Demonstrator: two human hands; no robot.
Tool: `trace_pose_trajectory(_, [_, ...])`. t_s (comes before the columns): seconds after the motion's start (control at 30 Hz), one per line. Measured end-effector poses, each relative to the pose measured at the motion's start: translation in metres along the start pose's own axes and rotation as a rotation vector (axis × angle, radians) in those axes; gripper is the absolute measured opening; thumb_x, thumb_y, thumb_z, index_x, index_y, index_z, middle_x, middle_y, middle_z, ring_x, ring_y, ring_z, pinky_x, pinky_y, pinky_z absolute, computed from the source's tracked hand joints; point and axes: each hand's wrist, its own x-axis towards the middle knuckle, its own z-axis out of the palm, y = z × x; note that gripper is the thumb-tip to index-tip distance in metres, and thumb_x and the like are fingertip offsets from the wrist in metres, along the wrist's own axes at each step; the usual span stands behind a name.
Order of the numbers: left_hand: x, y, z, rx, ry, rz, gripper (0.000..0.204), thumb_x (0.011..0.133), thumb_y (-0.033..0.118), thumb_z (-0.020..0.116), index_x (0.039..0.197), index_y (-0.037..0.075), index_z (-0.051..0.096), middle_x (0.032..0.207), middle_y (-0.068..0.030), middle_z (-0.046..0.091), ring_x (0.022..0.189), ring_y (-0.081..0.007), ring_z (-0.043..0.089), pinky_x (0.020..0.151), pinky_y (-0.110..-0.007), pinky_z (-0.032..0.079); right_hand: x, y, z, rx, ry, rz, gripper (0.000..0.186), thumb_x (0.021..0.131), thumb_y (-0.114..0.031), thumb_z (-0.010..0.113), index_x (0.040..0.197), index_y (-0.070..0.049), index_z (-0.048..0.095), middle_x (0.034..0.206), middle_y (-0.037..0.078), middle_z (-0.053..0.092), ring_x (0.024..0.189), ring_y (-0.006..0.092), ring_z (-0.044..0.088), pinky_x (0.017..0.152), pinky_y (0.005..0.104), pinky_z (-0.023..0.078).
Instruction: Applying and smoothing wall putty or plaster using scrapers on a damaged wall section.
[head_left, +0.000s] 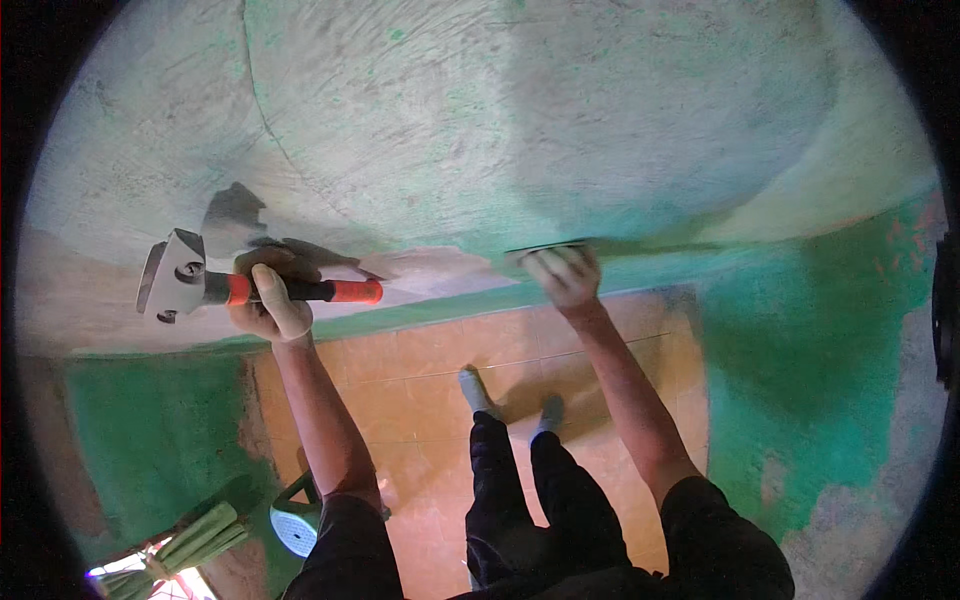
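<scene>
My left hand (pixel 275 300) is closed round the black and red handle of a wall scraper (pixel 180 275), whose wide grey metal head points left. The scraper is apart from the wall and casts a shadow on it. My right hand (pixel 565 278) is pressed close to the wall, its fingers bent over a thin, flat, dark-edged piece (pixel 545 246) that lies against the surface. Most of that piece is hidden, so its kind cannot be told. The wall (pixel 400 130) is whitish grey with scratch marks and green paint remnants, and a crack runs down its upper left.
Green paint covers the side wall (pixel 800 360) at right and the wall (pixel 160 420) at left. Below lies an orange tiled floor (pixel 420 400), where my socked feet stand. A light blue plastic seat (pixel 295 525) and a tied green curtain (pixel 195 540) by a bright window are at lower left.
</scene>
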Motion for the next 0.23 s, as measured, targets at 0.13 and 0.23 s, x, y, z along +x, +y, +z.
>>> trace_pose_trajectory(0.13, [-0.002, -0.004, -0.006, -0.009, -0.021, 0.019, 0.034, 0.095, 0.027, 0.051, 0.085, -0.006, 0.054, 0.061, -0.0121, 0.058, 0.046, -0.0195, 0.057, 0.046, -0.031, 0.048, -0.006, -0.006, -0.013, -0.116, 0.127, 0.374, 0.035, 0.073, 0.0, 0.068, 0.105, -0.015, 0.069, 0.099, 0.004, 0.061, 0.089, 0.0265, 0.059, 0.082, 0.0434, 0.047])
trace_pose_trajectory(0.23, [-0.003, -0.002, -0.004, -0.043, -0.011, -0.017, 0.038, 0.092, 0.03, 0.057, 0.088, -0.007, 0.054, 0.065, -0.0139, 0.058, 0.047, -0.0234, 0.058, 0.045, -0.035, 0.052, -0.004, -0.018, 0.006, 0.056, 0.124, 0.31, 0.032, 0.074, 0.0, 0.066, 0.101, -0.016, 0.07, 0.1, 0.004, 0.063, 0.093, 0.0253, 0.058, 0.084, 0.0451, 0.046])
